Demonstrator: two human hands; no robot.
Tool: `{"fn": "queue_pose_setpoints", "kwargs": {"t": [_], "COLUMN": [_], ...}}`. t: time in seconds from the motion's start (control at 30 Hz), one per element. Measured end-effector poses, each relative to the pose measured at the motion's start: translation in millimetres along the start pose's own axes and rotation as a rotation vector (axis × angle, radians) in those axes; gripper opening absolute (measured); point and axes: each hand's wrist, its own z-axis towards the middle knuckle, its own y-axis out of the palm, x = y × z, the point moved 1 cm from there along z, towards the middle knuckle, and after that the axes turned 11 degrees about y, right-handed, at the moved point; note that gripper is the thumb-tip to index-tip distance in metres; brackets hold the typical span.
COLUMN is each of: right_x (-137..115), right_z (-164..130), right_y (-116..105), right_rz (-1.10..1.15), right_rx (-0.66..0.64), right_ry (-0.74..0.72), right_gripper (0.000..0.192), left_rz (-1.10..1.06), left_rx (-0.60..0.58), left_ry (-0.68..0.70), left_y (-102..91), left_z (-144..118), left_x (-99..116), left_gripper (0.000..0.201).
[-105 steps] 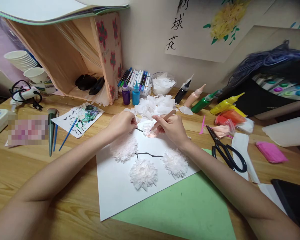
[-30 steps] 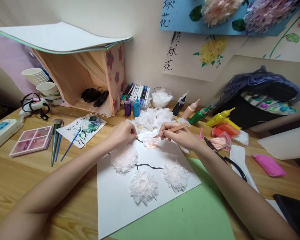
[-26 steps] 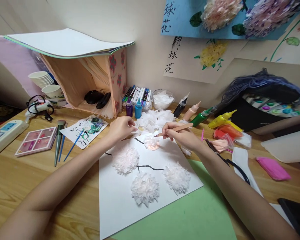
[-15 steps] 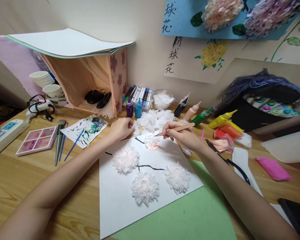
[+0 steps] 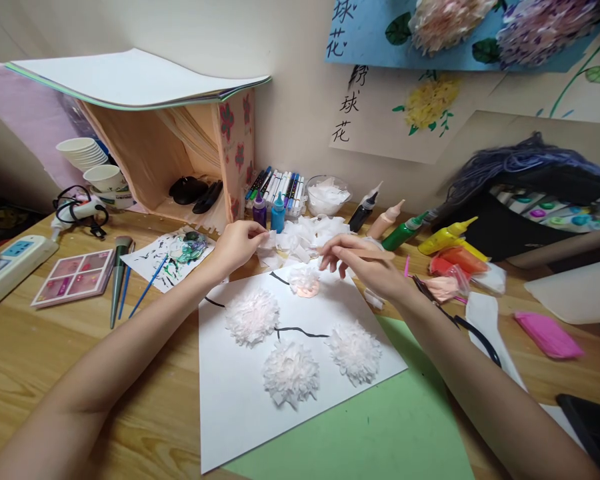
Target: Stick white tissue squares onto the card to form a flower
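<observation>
My left hand pinches a small white square of tissue paper between thumb and fingertip. The square sits just past the far edge of the big white paper sheet, at the near side of the loose pile of white tissue squares. I think this tissue is very light and very soft. It will bend, crumple and tear if I squeeze hard, so a gentle pinch at one corner seems best.

My right hand has its grip closed around a thin tan wooden stick. The stick looks stiff and smooth, and it lies nearly flat across my fingers, just past the sheet's far edge. I hold it near the middle.

On the white sheet there are three fluffy white tissue flowers, round and frilly like pom-poms, joined by thin black painted lines. Near the sheet's far edge is a small half-made flower on a peach round patch, between my two hands.

The sheet lies partly on a flat green paper on the wooden counter. To the right of the sheet lie black scissors. Beyond the sheet stand squeezy paint bottles and a bunch of marker pens.
</observation>
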Motion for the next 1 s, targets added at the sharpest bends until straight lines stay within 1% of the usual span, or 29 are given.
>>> {"fn": "queue_pose_setpoints", "kwargs": {"t": [0.07,0.13,0.27,0.37,0.43,0.53,0.63,0.73,0.8,0.87,0.93,1.0], "right_x": [0,0,3,6,8,10,10,7,5,3,3,4], "right_z": [-1,-1,-1,-1,0,1,2,2,2,2,2,3], "right_y": [4,9,20,26,27,27,25,21,18,15,14,13], "right_rz": [0.065,0.086,0.095,0.14,0.163,0.187,0.202,0.189,0.177,0.173,0.176,0.188], "right_rx": [-0.002,0.024,0.12,0.111,0.114,0.148,0.18,0.243,0.274,0.285,0.284,0.281], "right_ry": [-0.026,-0.045,-0.059,-0.038,-0.019,0.001,-0.008,-0.033,-0.047,-0.048,-0.035,-0.02], "right_gripper": [0.027,0.026,0.02,0.025,0.028,0.029,0.027,0.025,0.024,0.024,0.024,0.024], "left_rz": [-0.059,-0.153,-0.307,-0.315,-0.295,-0.272,-0.265,-0.236,-0.179,-0.102,-0.034,0.014], "left_rx": [0.043,0.041,-0.041,-0.113,-0.131,-0.114,-0.107,-0.094,-0.086,-0.103,-0.144,-0.178], "left_ry": [0.017,0.063,0.171,0.215,0.247,0.295,0.297,0.288,0.328,0.379,0.403,0.407], "left_y": [-1.4,-0.8,4.2,8.8,11.3,13.3,13.8,14.8,17.2,21.6,26.8,31.3], "left_z": [-2,-4,-12,-19,-22,-23,-22,-20,-18,-17,-16,-15], "left_x": [9,20,42,52,55,56,54,49,44,37,30,25], "left_gripper": [0.03,0.031,0.028,0.025,0.023,0.022,0.021,0.019,0.02,0.025,0.028,0.022]}}
